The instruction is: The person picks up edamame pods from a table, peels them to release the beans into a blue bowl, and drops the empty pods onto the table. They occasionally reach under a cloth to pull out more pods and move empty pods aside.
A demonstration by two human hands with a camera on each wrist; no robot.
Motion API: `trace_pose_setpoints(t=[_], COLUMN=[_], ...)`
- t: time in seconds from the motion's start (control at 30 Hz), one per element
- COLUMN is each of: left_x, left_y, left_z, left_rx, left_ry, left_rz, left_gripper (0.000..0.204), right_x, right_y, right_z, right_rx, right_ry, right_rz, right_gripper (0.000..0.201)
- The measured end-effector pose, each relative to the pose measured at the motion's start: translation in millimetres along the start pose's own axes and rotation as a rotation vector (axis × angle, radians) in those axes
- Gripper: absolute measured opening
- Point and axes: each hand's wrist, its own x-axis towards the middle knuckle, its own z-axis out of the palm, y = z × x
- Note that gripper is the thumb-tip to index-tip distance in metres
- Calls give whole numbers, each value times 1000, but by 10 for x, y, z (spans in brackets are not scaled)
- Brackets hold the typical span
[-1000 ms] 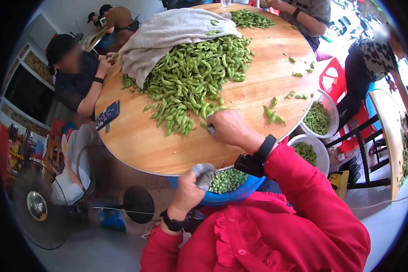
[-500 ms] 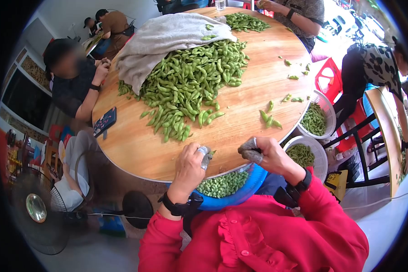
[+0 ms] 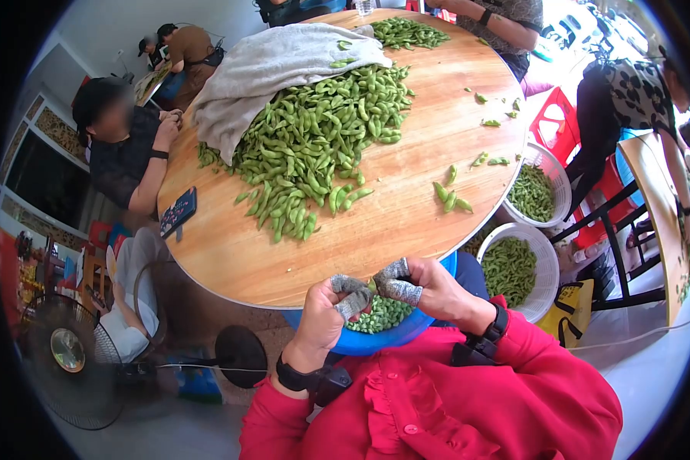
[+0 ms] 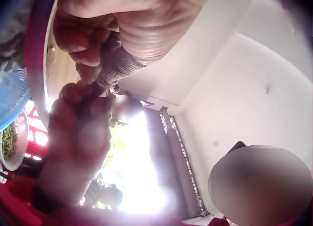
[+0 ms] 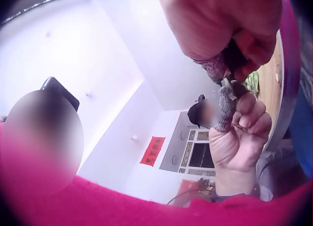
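My left hand point(image 3: 320, 316) and right hand point(image 3: 446, 295) meet fingertip to fingertip at the table's near edge, above a blue basin point(image 3: 406, 334). Grey cloth finger covers wrap the thumbs and some fingers. Between the tips shows a bit of a green edamame pod point(image 3: 372, 286), pinched from both sides and mostly hidden by the fingers. Shelled green beans point(image 3: 383, 316) fill the basin beneath. In the right wrist view, the left hand point(image 5: 242, 138) rises from below to meet the right hand point(image 5: 225, 25). Backlight darkens the hands in the left wrist view.
A heap of edamame pods point(image 3: 314, 138), partly under a grey cloth point(image 3: 268, 69), lies on the round wooden table point(image 3: 429, 100). Loose pods point(image 3: 451, 201) lie to its right. White baskets point(image 3: 548, 268) of pods stand at right, a fan point(image 3: 69, 350) at left. Other people sit around.
My right hand came back from the heap's near edge toward my body and met the left hand over the basin. My left hand rose to the table edge, then shifted slightly back and right.
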Motion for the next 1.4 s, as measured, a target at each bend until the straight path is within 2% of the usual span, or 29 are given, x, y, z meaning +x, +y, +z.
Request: trace_pose_setpoints(t=[0.4,0.6,0.7,0.8,1.0,1.1,1.13,1.23,1.4], left_x=[-20,-42,-30,-13,-51,-10,1,11,-15], left_y=[-46,-44,-61,-81,23,-70,-99,-131,-194], left_z=[55,64,59,54,191,133,120,122,11], left_rx=[-85,-102,-108,-21,1295,1345,1361,1110,241], left_ry=[-27,-12,-13,7,146,162,166,147,46], left_rz=[-26,2,9,54,737,845,880,791,240], left_gripper=[17,14,13,11,18,21,22,19,12], right_x=[-55,-42,-22,-15,8,15,10,2,17], right_y=[27,139,130,128,106,160,155,121,135], right_z=[-22,-6,25,36,22,-20,-15,18,15], right_rx=[2,64,79,121,-67,-173,-128,-18,-20], right_ry=[18,53,79,110,162,150,146,122,35], right_rz=[49,34,86,97,-5,19,3,-35,-107], right_gripper=[16,14,15,14,11,12,12,12,10])
